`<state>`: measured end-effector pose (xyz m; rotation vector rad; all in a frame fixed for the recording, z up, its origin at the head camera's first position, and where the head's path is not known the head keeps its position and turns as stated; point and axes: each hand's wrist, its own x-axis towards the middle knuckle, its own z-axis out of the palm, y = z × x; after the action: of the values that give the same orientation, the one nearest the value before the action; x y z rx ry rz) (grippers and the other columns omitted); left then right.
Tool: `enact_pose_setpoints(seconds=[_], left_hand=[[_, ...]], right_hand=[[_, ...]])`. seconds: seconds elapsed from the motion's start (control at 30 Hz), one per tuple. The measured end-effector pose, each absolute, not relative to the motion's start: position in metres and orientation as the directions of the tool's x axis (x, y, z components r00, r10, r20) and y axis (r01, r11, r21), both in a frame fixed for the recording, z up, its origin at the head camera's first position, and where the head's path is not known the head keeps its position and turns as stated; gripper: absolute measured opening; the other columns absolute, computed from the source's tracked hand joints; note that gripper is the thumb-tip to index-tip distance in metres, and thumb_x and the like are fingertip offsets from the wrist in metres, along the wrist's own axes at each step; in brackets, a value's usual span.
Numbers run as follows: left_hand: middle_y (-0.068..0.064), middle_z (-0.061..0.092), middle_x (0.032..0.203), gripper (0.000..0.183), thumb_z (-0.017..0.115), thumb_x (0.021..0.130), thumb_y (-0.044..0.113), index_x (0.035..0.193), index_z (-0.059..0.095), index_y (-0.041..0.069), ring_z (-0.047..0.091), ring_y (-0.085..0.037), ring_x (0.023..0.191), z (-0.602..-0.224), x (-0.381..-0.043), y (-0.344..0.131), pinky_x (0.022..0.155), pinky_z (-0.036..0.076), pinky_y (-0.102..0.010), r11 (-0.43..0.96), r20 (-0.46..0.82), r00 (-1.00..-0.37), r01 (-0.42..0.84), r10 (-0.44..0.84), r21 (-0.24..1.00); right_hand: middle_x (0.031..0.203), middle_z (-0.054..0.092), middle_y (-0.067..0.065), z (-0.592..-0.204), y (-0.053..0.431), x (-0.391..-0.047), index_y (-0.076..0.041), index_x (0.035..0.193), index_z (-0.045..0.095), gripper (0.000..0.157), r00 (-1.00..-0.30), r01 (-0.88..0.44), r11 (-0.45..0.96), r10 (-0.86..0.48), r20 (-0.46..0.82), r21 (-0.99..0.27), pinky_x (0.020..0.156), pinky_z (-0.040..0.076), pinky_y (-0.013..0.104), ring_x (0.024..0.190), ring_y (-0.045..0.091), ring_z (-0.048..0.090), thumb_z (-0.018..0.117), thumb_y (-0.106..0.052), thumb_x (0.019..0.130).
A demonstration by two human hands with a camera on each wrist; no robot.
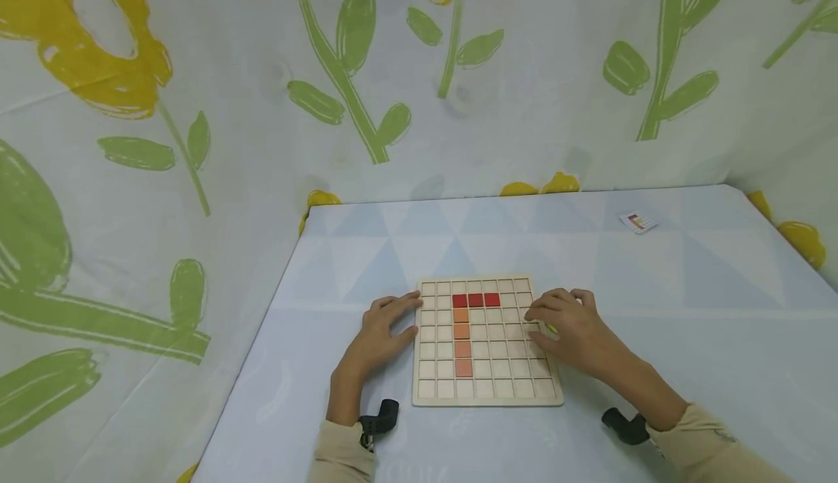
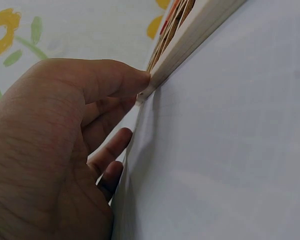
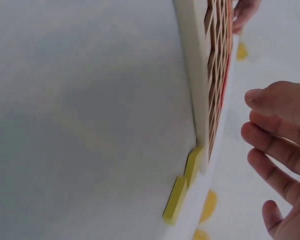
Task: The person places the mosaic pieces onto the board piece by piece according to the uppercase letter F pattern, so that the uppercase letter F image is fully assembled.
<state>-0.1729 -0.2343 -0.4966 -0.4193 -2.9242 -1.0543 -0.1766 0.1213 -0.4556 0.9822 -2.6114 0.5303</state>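
Note:
A wooden grid board (image 1: 484, 393) lies flat on the table. Set in its squares are a row of red tiles (image 1: 476, 300) and, running down from its left end, orange tiles (image 1: 461, 331) and salmon-pink tiles (image 1: 463, 368). My left hand (image 1: 380, 337) rests at the board's left side, thumb and index fingertips touching its edge, fingers loosely extended. Over the right edge hovers my right hand (image 1: 576, 334), fingers slightly bent and apart with nothing between them. Below it, two yellow tiles (image 3: 176, 200) lie by the board's side, mostly hidden by the hand in the head view.
A small printed card (image 1: 638, 222) with a coloured grid pattern lies at the far right of the table (image 1: 720, 366). Flower-print cloth (image 1: 524, 126) hangs behind and to the left. Black wrist-camera mounts (image 1: 625, 426) sit at both sleeves.

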Motion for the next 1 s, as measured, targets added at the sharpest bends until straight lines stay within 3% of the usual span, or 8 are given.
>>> enact_pose_setpoints(seconds=[0.5, 0.8, 1.0], left_hand=[[0.014, 0.045, 0.152, 0.050, 0.065, 0.094, 0.025, 0.143, 0.058, 0.024, 0.034, -0.025, 0.139, -0.496, -0.170, -0.236, 0.109, 0.026, -0.057, 0.746, 0.059, -0.974, 0.206, 0.220, 0.634], [0.015, 0.044, 0.153, 0.050, 0.065, 0.095, 0.026, 0.144, 0.056, 0.025, 0.033, -0.025, 0.140, -0.499, -0.171, -0.236, 0.110, 0.025, -0.058, 0.747, 0.063, -0.973, 0.212, 0.223, 0.630], [0.015, 0.042, 0.154, 0.049, 0.063, 0.097, 0.027, 0.145, 0.055, 0.025, 0.033, -0.024, 0.140, -0.497, -0.174, -0.236, 0.109, 0.025, -0.056, 0.748, 0.067, -0.967, 0.233, 0.246, 0.621]], right_hand=[[0.106, 0.072, 0.002, -0.459, 0.158, -0.187, -0.015, 0.100, 0.076, 0.030, -0.782, -0.622, 0.739, -0.570, 0.254, -0.257, 0.088, 0.029, 0.060, 0.111, 0.028, 0.055, 0.087, -0.006, 0.073], [0.094, 0.069, -0.002, -0.467, 0.163, -0.191, -0.016, 0.090, 0.076, 0.031, -0.688, -0.708, 0.684, -0.612, 0.390, -0.174, 0.082, 0.033, 0.058, 0.102, 0.026, 0.057, 0.091, -0.004, 0.065], [0.092, 0.068, -0.003, -0.465, 0.163, -0.192, -0.016, 0.089, 0.076, 0.028, -0.706, -0.686, 0.705, -0.587, 0.396, -0.179, 0.084, 0.033, 0.059, 0.099, 0.025, 0.057, 0.090, -0.005, 0.067]])
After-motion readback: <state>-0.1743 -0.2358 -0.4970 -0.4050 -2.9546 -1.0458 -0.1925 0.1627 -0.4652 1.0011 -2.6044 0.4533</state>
